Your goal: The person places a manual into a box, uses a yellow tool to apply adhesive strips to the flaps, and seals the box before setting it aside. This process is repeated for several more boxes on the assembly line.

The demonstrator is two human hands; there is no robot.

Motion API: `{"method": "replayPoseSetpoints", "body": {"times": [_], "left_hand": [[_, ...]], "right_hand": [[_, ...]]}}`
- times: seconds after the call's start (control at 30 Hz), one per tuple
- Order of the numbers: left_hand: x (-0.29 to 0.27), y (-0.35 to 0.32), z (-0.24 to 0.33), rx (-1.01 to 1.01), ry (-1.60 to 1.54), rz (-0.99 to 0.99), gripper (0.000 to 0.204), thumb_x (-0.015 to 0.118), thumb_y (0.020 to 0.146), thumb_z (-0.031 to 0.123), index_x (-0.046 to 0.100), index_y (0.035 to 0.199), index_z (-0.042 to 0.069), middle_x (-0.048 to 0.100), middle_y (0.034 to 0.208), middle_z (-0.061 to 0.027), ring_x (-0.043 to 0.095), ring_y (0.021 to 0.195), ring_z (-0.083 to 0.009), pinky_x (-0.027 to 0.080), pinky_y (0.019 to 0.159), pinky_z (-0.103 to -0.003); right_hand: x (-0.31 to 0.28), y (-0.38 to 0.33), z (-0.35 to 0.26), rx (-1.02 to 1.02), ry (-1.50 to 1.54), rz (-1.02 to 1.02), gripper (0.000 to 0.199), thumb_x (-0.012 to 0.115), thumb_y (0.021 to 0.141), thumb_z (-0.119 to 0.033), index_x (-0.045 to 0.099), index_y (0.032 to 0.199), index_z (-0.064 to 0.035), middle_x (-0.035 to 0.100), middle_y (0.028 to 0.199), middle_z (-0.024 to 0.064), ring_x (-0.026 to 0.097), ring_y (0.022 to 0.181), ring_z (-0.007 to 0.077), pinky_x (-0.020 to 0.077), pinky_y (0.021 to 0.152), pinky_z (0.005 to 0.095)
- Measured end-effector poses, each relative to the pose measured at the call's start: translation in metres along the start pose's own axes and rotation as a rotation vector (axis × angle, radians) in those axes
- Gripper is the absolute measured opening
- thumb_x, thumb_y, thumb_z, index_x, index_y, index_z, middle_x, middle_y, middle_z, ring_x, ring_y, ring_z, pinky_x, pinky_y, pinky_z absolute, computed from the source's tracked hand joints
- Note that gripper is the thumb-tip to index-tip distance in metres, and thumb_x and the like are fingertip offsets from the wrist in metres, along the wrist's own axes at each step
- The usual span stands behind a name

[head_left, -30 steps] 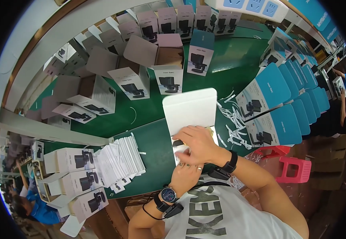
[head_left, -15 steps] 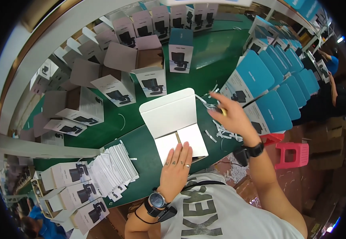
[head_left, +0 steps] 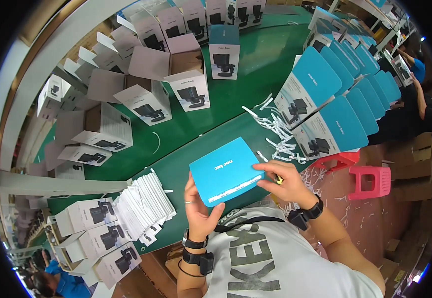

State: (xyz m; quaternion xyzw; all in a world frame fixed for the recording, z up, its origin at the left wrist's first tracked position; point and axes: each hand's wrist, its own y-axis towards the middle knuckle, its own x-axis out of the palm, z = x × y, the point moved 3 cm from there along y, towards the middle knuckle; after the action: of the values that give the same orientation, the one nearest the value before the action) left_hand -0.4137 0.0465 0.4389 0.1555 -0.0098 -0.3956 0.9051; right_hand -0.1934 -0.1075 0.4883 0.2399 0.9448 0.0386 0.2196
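box [head_left: 226, 170] between both hands, leaflet stack [head_left: 144, 204] left of it

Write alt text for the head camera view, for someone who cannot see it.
A person's left hand and right hand hold a closed blue box over a green table, amid open white boxes, upright blue boxes and a leaflet stack.

The person wears a white T-shirt [head_left: 275, 263] with large dark grey block lettering across the chest. The left hand [head_left: 198, 208] carries a ring — two black bands sit on that wrist. The right hand [head_left: 283, 181] has a black wristband [head_left: 308, 213] too.
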Motion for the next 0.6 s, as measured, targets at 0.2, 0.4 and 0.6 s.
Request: {"method": "replayPoseSetpoints", "body": {"times": [0.2,0.4,0.6], "left_hand": [[0.012,-0.006,-0.002,-0.123,-0.358,0.256,0.053,0.072,0.093,0.006,0.053,0.143,0.001,0.037,0.164,-0.0201,0.05,0.14,-0.0269,0.044,0.113,-0.041],[-0.009,-0.03,-0.024,-0.268,-0.23,0.25,0.048,0.069,0.096,0.012,0.059,0.142,0.003,0.044,0.163,-0.0215,0.041,0.151,-0.0396,0.036,0.121,-0.049],[-0.024,-0.016,0.027,0.108,0.079,0.153,0.03,0.062,0.1,0.017,0.073,0.122,0.0,0.068,0.137,-0.0194,0.041,0.15,-0.0469,0.03,0.123,-0.056]], "right_hand": [[-0.004,0.003,-0.019,-0.156,-0.151,-0.039,0.042,0.085,0.082,-0.013,0.076,0.123,-0.0073,0.067,0.089,0.0076,0.065,0.075,0.0205,0.0506,0.065,0.0317],[0.0,0.03,-0.065,-0.241,-0.214,-0.416,0.031,0.078,0.089,-0.02,0.076,0.116,-0.0052,0.07,0.1,0.0101,0.067,0.079,0.0257,0.0536,0.069,0.0359],[0.082,0.068,-0.084,-0.495,-0.208,-0.418,0.017,0.078,0.089,-0.016,0.075,0.104,-0.0075,0.07,0.098,0.006,0.067,0.083,0.0255,0.0534,0.071,0.0372]]}}
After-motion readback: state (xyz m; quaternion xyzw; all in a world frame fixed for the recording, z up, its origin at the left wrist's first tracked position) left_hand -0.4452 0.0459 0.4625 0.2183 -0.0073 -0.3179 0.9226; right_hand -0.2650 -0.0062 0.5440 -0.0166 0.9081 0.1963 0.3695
